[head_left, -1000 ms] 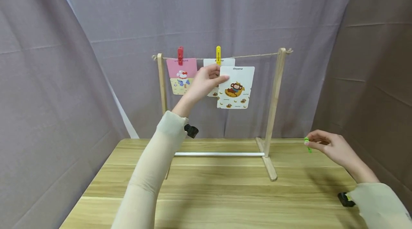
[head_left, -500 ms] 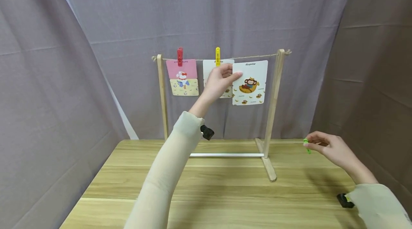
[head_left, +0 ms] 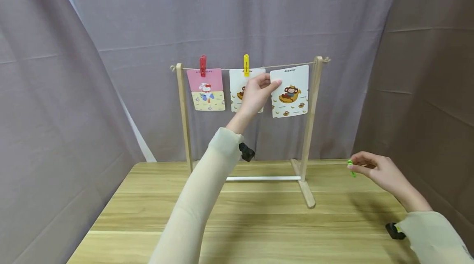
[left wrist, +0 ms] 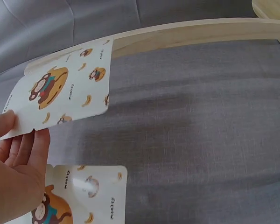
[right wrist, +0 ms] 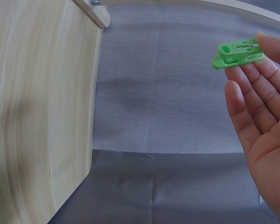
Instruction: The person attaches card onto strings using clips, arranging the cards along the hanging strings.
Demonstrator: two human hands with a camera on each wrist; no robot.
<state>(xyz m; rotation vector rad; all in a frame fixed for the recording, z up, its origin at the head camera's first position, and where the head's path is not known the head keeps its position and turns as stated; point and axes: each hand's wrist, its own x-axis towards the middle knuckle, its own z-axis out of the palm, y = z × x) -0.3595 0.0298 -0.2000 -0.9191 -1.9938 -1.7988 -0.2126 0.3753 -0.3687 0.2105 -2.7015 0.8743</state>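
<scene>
A white monkey card (head_left: 290, 91) is pinched at its left edge by my left hand (head_left: 255, 94), near the right end of the string (head_left: 289, 66). In the left wrist view the thumb lies on the card's (left wrist: 60, 88) front and the fingers behind it. Partly behind that hand, a second monkey card (head_left: 237, 87) hangs from a yellow clothespin (head_left: 246, 65). Further left, a red clothespin (head_left: 203, 66) holds a pink and yellow rabbit card (head_left: 207, 95). Off to the right above the table, my right hand (head_left: 383, 173) pinches a green clothespin (right wrist: 238, 53) between thumb and fingers.
A wooden frame carries the string between its left post (head_left: 184, 124) and right post (head_left: 310, 128). A white bar (head_left: 263, 178) joins its feet low down. The frame stands on a wood-grain table (head_left: 259, 223), with a grey curtain (head_left: 148, 17) behind.
My left hand has moved right and slightly up with the monkey card, bringing its top edge level with the string beside the right post. The right hand has stayed nearly still with the green clothespin.
</scene>
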